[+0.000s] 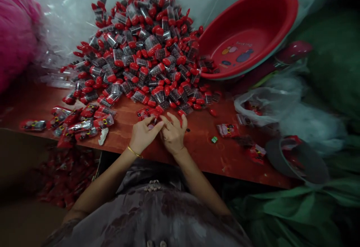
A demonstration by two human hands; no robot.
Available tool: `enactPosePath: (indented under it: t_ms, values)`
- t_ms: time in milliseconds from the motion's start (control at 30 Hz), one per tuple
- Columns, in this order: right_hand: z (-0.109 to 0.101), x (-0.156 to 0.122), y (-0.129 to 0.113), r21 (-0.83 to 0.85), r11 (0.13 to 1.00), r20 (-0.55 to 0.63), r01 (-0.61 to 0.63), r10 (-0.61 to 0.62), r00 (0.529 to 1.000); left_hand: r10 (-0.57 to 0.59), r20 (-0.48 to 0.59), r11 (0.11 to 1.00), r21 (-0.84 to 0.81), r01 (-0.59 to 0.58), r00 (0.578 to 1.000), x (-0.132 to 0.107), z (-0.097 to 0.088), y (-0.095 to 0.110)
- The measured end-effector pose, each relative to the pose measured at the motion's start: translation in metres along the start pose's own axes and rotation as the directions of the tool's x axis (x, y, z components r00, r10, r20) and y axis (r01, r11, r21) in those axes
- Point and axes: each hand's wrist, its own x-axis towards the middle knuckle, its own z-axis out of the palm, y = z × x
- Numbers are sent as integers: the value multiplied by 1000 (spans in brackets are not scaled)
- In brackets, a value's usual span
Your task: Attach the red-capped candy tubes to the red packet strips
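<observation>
A big heap of small clear tubes with red caps [146, 48] covers the back of a reddish-brown table [208, 153]. Both hands meet at the heap's front edge. My left hand [144, 134], with a gold bangle on the wrist, pinches its fingers together on a small red packet [150, 121]. My right hand [173, 132] curls beside it, fingers bent against the same packet. How much of the packet each hand grips is hidden by the fingers.
A pile of filled red packets [81, 123] lies at the left, with more scattered at right [227, 130]. A red basin [247, 33] leans at the back right. Clear plastic bags [267, 104], a dark lid [298, 160], green cloth and a pink bundle [17, 29] surround the table.
</observation>
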Motion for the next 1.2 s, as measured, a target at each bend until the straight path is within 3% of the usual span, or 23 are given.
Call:
enactPosePath:
  t_ms: [67, 167, 233, 300, 367, 400, 500, 600, 767, 900, 1000, 1133, 1200]
  values:
    - [-3, -3, -5, 48, 998, -25, -43, 45, 999, -68, 34, 979, -191, 73, 997, 3, 8, 0]
    - [-6, -5, -8, 239, 945, -80, -222, 247, 966, -176, 29, 864, -475, 169, 984, 6, 15, 2]
    - [-7, -6, -10, 468, 819, -34, -332, 392, 919, -233, 29, 787, -582, 206, 972, 3, 17, 6]
    - [-8, -5, -12, 662, 647, 71, -380, 450, 890, -247, 46, 751, -622, 221, 968, -2, 20, 9]
    - [-9, -4, -12, 738, 538, 155, -407, 453, 878, -222, 66, 765, -607, 215, 973, -7, 23, 10]
    - [-9, -4, -12, 740, 525, 180, -421, 448, 876, -205, 68, 786, -583, 206, 976, -9, 23, 9]
    - [-8, -6, -10, 678, 587, 181, -443, 451, 874, -179, 85, 850, -489, 198, 980, -12, 22, 5]
    - [-7, -12, -9, 572, 711, 97, -409, 437, 894, -260, 132, 826, -482, 291, 957, -14, 16, 2]
    - [-4, -22, -13, 491, 812, 58, -317, 332, 941, -495, 272, 640, -527, 559, 825, -18, 6, 1]
    - [-5, -24, -11, 463, 831, 114, -308, 288, 951, -473, 215, 665, -549, 506, 854, -19, 8, 1]
    - [-10, -20, 0, 281, 903, 133, -324, 298, 945, -468, 156, 676, -571, 466, 870, -15, 13, 3]
    - [-16, -18, 22, -89, 920, 145, -381, 391, 909, -518, 177, 647, -560, 518, 837, -9, 17, 7]
    - [-18, -23, 31, -104, 945, 192, -309, 324, 926, -536, 231, 607, -563, 561, 812, -7, 17, 10]
